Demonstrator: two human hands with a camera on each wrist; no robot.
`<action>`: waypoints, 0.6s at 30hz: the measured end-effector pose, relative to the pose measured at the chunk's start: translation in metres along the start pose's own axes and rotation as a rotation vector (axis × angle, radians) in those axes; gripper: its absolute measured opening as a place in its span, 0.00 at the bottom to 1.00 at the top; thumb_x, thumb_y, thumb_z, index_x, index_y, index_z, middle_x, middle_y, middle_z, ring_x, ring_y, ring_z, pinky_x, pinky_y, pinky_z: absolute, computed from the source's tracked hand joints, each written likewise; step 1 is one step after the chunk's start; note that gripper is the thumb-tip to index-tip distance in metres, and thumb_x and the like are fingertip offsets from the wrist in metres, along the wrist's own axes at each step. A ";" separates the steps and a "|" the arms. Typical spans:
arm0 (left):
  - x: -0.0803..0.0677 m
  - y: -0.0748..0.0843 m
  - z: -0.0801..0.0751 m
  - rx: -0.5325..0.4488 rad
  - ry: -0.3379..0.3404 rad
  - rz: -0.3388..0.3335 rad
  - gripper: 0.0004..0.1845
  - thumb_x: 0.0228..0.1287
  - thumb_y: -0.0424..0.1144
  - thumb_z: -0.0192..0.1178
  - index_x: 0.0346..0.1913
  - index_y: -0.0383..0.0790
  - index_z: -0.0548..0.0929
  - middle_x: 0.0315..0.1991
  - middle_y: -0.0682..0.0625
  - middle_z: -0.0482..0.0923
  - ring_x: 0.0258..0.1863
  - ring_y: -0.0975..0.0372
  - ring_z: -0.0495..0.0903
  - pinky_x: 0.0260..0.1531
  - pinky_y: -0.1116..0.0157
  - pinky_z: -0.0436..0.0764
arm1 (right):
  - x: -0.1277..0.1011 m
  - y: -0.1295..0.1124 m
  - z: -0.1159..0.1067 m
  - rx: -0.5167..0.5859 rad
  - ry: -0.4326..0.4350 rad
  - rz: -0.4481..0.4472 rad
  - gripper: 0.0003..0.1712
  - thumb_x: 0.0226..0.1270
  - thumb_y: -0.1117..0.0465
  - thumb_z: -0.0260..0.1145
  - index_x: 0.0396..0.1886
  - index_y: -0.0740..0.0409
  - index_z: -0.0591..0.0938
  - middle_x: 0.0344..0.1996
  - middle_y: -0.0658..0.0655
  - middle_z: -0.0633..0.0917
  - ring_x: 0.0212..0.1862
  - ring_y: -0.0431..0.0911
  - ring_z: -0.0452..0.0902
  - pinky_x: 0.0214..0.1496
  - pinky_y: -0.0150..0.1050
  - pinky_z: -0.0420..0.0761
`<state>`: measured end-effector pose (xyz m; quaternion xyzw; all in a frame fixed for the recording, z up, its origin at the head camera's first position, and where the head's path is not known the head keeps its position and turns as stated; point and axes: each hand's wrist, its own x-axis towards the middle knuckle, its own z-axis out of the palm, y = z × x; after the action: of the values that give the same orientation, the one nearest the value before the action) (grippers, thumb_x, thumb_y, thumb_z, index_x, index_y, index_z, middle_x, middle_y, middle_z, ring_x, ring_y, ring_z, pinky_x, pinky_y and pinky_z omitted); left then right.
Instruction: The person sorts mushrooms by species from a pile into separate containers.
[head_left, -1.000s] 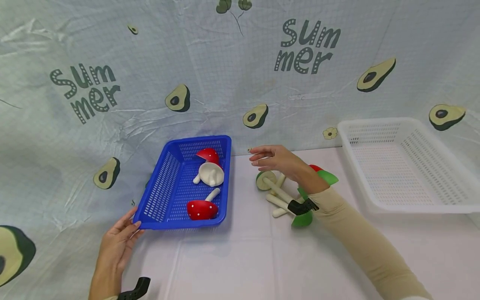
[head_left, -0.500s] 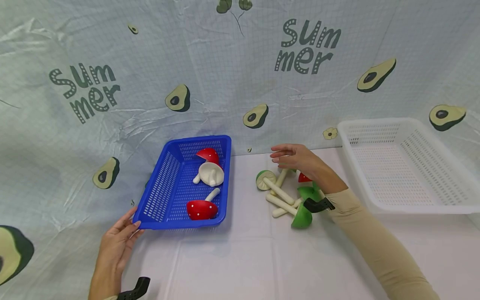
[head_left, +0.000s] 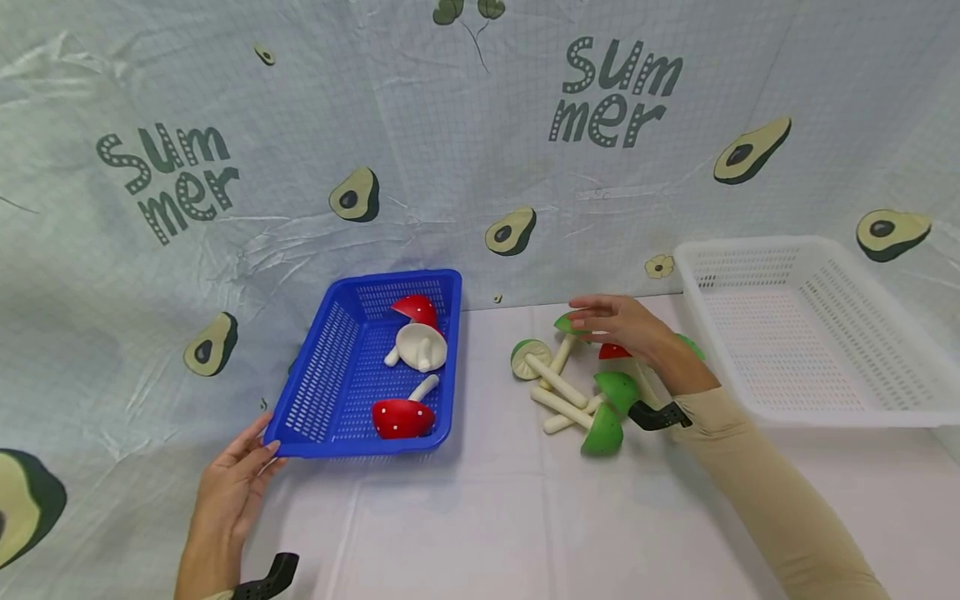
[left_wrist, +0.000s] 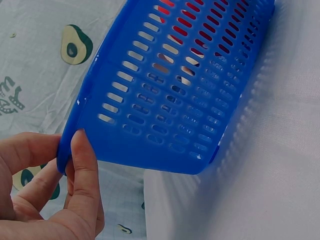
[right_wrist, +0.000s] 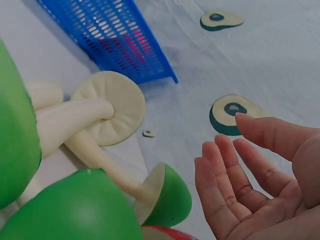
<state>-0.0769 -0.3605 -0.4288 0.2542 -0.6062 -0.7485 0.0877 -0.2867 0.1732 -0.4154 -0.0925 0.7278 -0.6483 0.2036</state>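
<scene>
The right hand (head_left: pixel 626 327) hovers palm-down over a loose heap of toy mushrooms (head_left: pixel 577 385) on the white tabletop (head_left: pixel 480 517), its fingers straight and relaxed, holding nothing; the right wrist view shows the fingertips (right_wrist: pixel 220 165) just above and apart from a green-capped mushroom (right_wrist: pixel 167 197) at the far end of the heap. The mushrooms are smooth and glossy, with half-dome caps in bright green, flat cream undersides and long cream stems; one lies tipped so its round cream underside (right_wrist: pixel 107 107) faces up, and a single red cap (head_left: pixel 613 352) peeks out from beneath the hand. The stems cross one another and the caps touch, so the heap lies as a tangle rather than a row. Taking the blue basket (head_left: pixel 322 392) as the landmark, the heap sits to its right, well apart from its right wall, and between it and a white basket (head_left: pixel 750 392) farther right. Inside the blue basket lie three more mushrooms (head_left: pixel 412 367), red-capped with white dots, one turned cream side up. The left hand (head_left: pixel 236 479) is at the blue basket's near left corner, thumb (left_wrist: pixel 85 170) and fingers pinching the rim lightly. Behind everything hangs an avocado-print cloth (head_left: pixel 225 167).
</scene>
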 end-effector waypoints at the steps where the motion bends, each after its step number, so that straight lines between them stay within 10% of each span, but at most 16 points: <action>1: 0.000 0.000 0.000 -0.003 -0.002 0.001 0.32 0.68 0.30 0.66 0.74 0.46 0.72 0.39 0.55 0.72 0.36 0.66 0.83 0.40 0.72 0.86 | -0.002 0.001 -0.001 -0.004 0.003 0.000 0.32 0.71 0.61 0.69 0.72 0.62 0.70 0.67 0.68 0.75 0.66 0.56 0.75 0.72 0.57 0.71; 18: -0.001 0.000 -0.002 -0.049 -0.022 0.005 0.27 0.68 0.27 0.64 0.66 0.52 0.81 0.38 0.55 0.73 0.34 0.66 0.83 0.40 0.71 0.86 | -0.039 0.019 -0.012 -0.018 0.119 -0.049 0.31 0.74 0.63 0.66 0.72 0.68 0.69 0.64 0.71 0.76 0.56 0.45 0.84 0.56 0.35 0.83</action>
<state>-0.0750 -0.3617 -0.4292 0.2424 -0.5893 -0.7655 0.0892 -0.2537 0.2023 -0.4264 -0.0733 0.7418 -0.6510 0.1431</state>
